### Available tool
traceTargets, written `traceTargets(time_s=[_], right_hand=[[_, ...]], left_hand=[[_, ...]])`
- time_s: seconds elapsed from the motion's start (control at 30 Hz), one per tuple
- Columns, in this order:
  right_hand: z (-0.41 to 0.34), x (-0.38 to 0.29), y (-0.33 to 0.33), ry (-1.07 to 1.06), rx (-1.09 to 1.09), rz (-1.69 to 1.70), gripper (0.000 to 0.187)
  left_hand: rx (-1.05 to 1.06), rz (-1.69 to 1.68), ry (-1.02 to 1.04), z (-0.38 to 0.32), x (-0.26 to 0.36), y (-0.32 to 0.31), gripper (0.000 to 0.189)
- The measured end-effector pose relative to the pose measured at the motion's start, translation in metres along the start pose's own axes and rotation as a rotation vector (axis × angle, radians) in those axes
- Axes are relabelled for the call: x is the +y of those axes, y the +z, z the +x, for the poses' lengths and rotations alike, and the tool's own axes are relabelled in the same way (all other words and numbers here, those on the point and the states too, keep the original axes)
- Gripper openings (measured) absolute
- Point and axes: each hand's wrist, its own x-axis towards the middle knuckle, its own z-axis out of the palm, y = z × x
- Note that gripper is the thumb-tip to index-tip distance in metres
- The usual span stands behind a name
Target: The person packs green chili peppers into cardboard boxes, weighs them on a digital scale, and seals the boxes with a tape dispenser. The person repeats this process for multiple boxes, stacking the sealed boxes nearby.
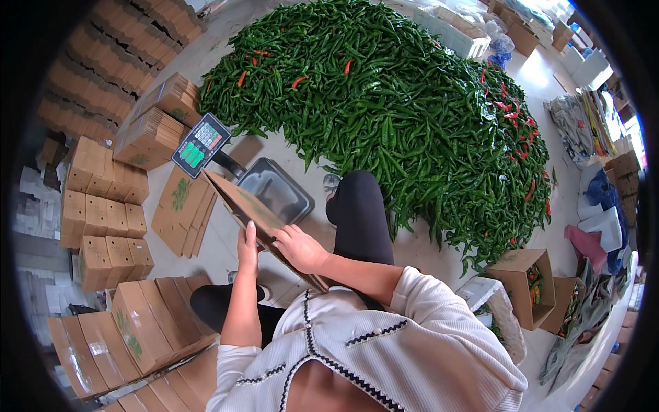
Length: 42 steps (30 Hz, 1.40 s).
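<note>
A folded flat cardboard box point(252, 206) with a green print stands tilted on edge before me. My left hand point(248, 250) is upright at its left side, palm against the board, with the thumb near its edge. My right hand point(298, 249) lies over the right face, fingers at a slot in the board. Just beyond is a digital scale's black tray point(275, 190), and its display panel with keypad point(201, 145) stands at the carton's far end. A large heap of green chili peppers point(360, 92), with some red ones, spreads over the floor ahead.
Flat cartons point(180, 211) lie left of the scale. Closed cardboard boxes point(105, 213) are stacked at the left, with larger taped boxes point(149, 324) nearer me. Open cartons point(520, 288) holding peppers and a white foam box point(494, 304) stand at the right. Bundled flat cardboard point(118, 56) fills the far left.
</note>
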Motion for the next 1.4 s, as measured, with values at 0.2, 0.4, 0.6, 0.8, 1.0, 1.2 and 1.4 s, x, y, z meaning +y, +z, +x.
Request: traceTargets(time_s=[0.2,0.4,0.6,0.8,1.0,1.2,1.4], right_hand=[[-0.0004,-0.0013,-0.0032,0.014,-0.027,0.017,0.034],[0.0005,-0.0016,-0.0034,0.032,-0.035,0.032,0.034],[0.0006,0.0007,-0.0018,0.006,-0.008,0.017,0.033],[0.0005,0.0007,-0.0023,0.001,-0.009,0.020,0.034],[-0.0006,-0.0002,-0.0029,-0.003,-0.001,0.027,0.034],[-0.0002,-0.0005,-0.0045,0.042,-0.067,0.015,0.036],[-0.0001,0.0003,-0.0054,0.051,-0.082,0.022,0.036]], left_hand=[[0.007,-0.001,0.009,-0.0015,0.0015,0.0021,0.056],[-0.009,0.003,-0.012,0.0022,-0.0017,-0.0011,0.060],[-0.030,0.018,-0.032,0.0038,-0.0036,-0.0020,0.063],[-0.006,-0.016,0.006,0.0018,-0.0011,0.0013,0.059],[0.040,-0.010,-0.017,0.0017,-0.0024,0.0018,0.055],[0.025,-0.029,-0.004,0.0031,-0.0042,0.0029,0.054],[0.029,-0.010,-0.010,0.0031,-0.0031,0.0033,0.057]])
